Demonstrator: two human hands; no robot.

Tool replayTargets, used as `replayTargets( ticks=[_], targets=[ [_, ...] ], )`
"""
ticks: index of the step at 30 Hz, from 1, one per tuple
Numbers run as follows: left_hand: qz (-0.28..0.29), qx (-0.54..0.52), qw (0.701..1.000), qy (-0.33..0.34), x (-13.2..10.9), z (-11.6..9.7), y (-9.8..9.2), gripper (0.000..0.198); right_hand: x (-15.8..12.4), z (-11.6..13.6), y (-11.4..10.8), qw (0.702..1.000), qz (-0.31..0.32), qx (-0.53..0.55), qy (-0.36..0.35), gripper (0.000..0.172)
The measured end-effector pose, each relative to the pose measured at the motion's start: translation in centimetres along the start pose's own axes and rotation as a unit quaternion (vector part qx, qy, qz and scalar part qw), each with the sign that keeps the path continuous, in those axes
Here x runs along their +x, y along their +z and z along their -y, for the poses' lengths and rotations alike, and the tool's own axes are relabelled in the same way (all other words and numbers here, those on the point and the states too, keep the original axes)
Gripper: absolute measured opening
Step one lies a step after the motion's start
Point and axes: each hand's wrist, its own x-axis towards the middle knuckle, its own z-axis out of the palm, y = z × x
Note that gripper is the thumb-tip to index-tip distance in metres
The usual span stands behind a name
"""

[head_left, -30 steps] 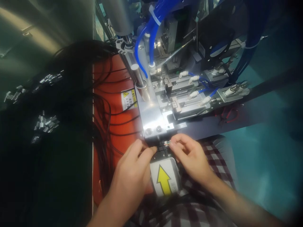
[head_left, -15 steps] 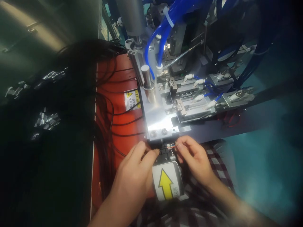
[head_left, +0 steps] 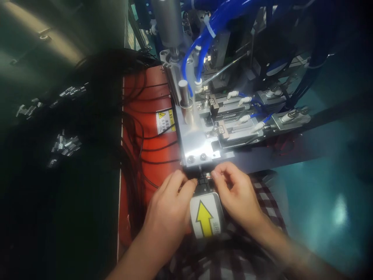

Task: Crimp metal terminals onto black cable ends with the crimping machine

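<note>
My right hand [head_left: 240,190] is closed in a pinch beside the machine's front end, its fingertips on thin wires [head_left: 208,175] that lie at a small black fixture [head_left: 203,185]. Opposite it, my left hand [head_left: 170,204] curls its fingers at the fixture's left side; whatever they hold is hidden. Just below the fixture, between both hands, sits a white-topped block [head_left: 194,217] with a yellow arrow [head_left: 204,221] pointing away from me. Above the fingers, the bright metal plate [head_left: 198,142] of the press overhangs the fixture.
Black cables [head_left: 132,163] drape over the red surface [head_left: 157,155] at left. Several small shiny metal pieces [head_left: 65,144] lie in piles on the dark surface further left. Blue air hoses [head_left: 215,29] and pneumatic cylinders [head_left: 239,134] stand behind and right of the plate.
My right fingertips have moved slightly left and away from me, closer to the fixture, with the wires. My left hand stays at the fixture's left side. The view has shifted a little.
</note>
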Motion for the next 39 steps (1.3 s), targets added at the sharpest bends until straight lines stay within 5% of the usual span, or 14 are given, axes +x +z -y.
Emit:
replayTargets(
  ticks=[6, 16, 30, 34, 39],
  targets=[
    [0.009, 0.021, 1.0, 0.001, 0.0, -0.2, -0.1, 0.024, 0.2, -0.3, 0.0, 0.993, 0.046, 0.081, 0.066, 0.019],
    [0.046, 0.069, 0.996, 0.043, 0.7, -0.1, -0.5, 0.037, 0.4, 0.0, -0.4, 0.986, 0.084, 0.125, 0.076, 0.027],
    [0.041, 0.019, 0.999, -0.018, 0.7, -0.7, -0.3, 0.035, 0.3, 0.7, 1.0, 0.982, 0.037, 0.145, 0.115, 0.015],
    [0.017, -0.041, 0.999, 0.007, 0.4, 0.2, -0.5, 0.033, 0.3, 1.0, 1.7, 0.98, 0.008, 0.14, 0.14, 0.013],
    [0.029, 0.005, 1.0, -0.007, -0.9, 2.6, -2.5, 0.015, 0.5, 1.0, 1.7, 0.98, -0.004, 0.126, 0.155, 0.01]
  ],
)
